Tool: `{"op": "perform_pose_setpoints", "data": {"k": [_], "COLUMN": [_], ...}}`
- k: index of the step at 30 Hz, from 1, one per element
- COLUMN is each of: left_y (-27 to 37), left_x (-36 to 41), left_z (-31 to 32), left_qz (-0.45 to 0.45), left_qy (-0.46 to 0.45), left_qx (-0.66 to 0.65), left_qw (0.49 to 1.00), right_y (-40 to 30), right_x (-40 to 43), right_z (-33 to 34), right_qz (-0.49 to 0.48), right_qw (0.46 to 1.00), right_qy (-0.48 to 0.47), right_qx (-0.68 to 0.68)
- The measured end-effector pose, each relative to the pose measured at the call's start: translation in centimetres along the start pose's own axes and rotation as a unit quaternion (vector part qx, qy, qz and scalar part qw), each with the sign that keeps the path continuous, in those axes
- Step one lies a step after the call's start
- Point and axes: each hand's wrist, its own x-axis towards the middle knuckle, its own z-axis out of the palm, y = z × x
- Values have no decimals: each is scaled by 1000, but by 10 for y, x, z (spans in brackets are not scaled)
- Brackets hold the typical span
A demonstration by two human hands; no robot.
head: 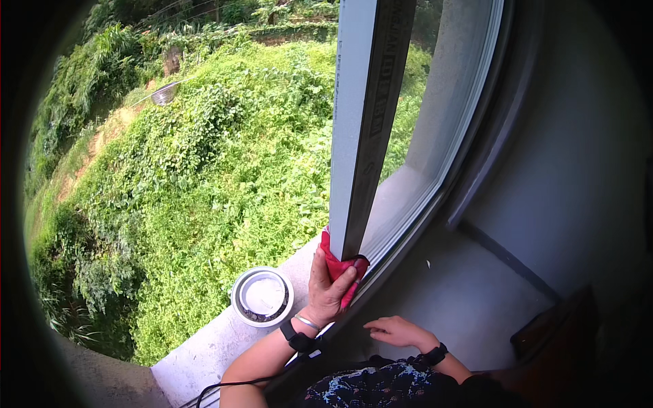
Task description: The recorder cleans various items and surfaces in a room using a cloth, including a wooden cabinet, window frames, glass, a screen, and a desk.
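Note:
My left hand grips a red cloth. The cloth wraps around the low end of the upright metal window frame edge, and my thumb and fingers press it from either side. A dark strip with printed lettering runs up the inner face of this frame. My right hand hangs free in front of my body, inside the room, holding nothing, with its fingers loosely extended. Both wrists wear black bands, and a light bangle circles the left one.
A round white pot with a white dish inside stands on the concrete outer ledge, left of my left hand. The window's sliding track curves up to the right. A black cable crosses my left arm. Dense greenery lies below outside.

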Motion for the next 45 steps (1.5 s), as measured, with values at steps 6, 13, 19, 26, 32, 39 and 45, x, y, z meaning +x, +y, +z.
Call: {"op": "perform_pose_setpoints", "data": {"k": [6,13,19,26,32,39,45], "left_y": [-19,-11,12,18,12,69,61], "left_x": [-75,-107,-132,-127,-122,-112,-115], "left_z": [18,3,-11,-58,-78,-57,-76], "left_qz": [-65,-106,-144,-442,-348,-326,-360], "left_qy": [-29,-97,-145,-458,162,-70,-7], "left_qx": [109,117,121,-225,-76,-106,-147], "left_qw": [991,983,971,738,920,937,921], "right_y": [6,-3,-15,-42,-20,1,17], "right_x": [-7,0,1,17,-1,-32,-50], "right_z": [5,15,31,19,17,30,24], "right_qz": [26,59,23,36,119,140,182], "right_qw": [999,994,994,990,989,977,971], "right_qy": [-41,-89,-104,-90,50,52,38], "right_qx": [8,-14,-31,107,73,150,152]}}
